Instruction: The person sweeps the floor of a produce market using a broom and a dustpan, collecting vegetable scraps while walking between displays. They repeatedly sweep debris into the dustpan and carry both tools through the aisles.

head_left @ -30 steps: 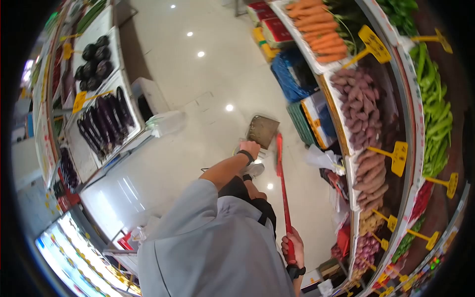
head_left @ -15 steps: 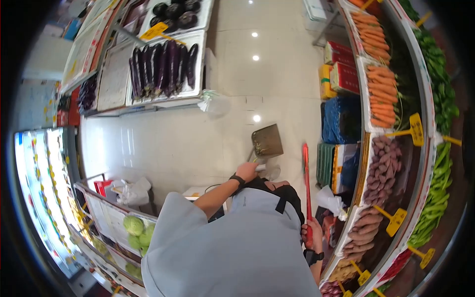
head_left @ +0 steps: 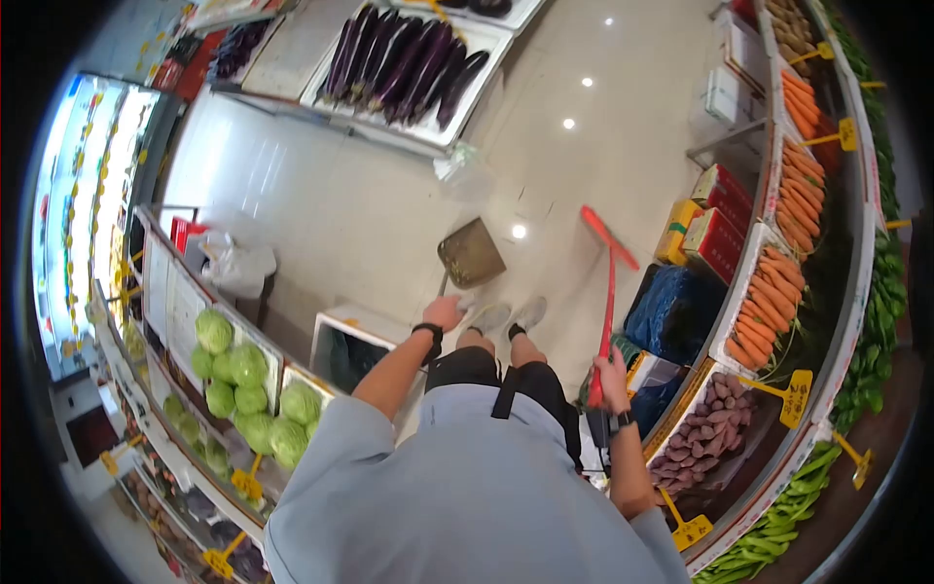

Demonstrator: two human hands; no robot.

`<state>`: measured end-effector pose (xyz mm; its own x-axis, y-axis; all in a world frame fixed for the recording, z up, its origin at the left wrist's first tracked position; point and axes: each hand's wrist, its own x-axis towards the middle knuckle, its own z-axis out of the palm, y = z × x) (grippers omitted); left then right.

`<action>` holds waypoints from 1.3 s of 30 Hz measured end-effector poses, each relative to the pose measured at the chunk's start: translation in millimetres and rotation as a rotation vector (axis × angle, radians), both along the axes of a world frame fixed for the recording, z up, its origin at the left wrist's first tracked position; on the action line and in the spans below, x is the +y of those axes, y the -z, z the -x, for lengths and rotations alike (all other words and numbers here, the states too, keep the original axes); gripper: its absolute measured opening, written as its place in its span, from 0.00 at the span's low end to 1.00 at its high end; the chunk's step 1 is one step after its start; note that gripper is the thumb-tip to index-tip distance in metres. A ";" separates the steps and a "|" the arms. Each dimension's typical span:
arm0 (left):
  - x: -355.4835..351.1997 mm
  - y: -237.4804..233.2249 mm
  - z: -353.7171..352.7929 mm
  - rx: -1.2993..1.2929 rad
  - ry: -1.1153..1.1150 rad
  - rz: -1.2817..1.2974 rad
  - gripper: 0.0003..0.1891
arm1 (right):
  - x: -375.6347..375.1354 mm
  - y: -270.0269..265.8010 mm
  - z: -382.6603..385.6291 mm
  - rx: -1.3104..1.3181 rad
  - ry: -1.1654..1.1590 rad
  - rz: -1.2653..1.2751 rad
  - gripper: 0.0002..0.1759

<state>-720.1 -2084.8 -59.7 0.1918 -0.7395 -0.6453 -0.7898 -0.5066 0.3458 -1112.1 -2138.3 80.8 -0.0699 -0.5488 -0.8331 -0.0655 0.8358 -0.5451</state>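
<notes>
My left hand [head_left: 444, 312] is closed round the handle of a dustpan [head_left: 474, 255], whose brownish pan rests on or just above the floor in front of my feet. Some small greenish scraps seem to lie in the pan. On the other side, my right hand [head_left: 611, 380] grips the lower end of a long red broom [head_left: 610, 302]. Its narrow red head stretches out over the tiles, to the right of the dustpan and apart from it; bristles cannot be made out.
Carrots [head_left: 764, 304], purple sweet potatoes [head_left: 710, 433] and green peppers line the right-hand stand. Red boxes [head_left: 715, 238] and a blue-wrapped bundle [head_left: 664, 313] sit below it. Eggplants [head_left: 399, 63] fill a table ahead. Cabbages [head_left: 248, 365] stand left. A clear plastic bag [head_left: 462, 173] hangs at the eggplant table's corner.
The view has turned and moved forward. The broom's head now shows, extended ahead over the floor, and my right hand has come forward. Both my feet are visible now. The dustpan remains in my left hand.
</notes>
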 end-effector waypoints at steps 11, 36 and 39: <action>-13.0 39.9 -19.0 -0.033 -0.231 -0.129 0.13 | -7.6 35.7 -56.0 0.265 -0.600 0.089 0.43; 127.8 75.4 -39.5 0.026 -0.487 0.102 0.14 | 39.2 -145.1 -83.0 -0.256 -0.472 -0.401 0.33; 119.2 34.9 -30.8 -0.015 -0.592 0.235 0.15 | 17.1 -133.3 -81.9 -0.300 -0.436 -0.451 0.30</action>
<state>-689.3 -1965.6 -94.7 0.6193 -0.6270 -0.4726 -0.4046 -0.7707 0.4923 -1030.2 -2121.2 214.2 0.3467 -0.0705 -0.9353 -0.3475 0.9166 -0.1979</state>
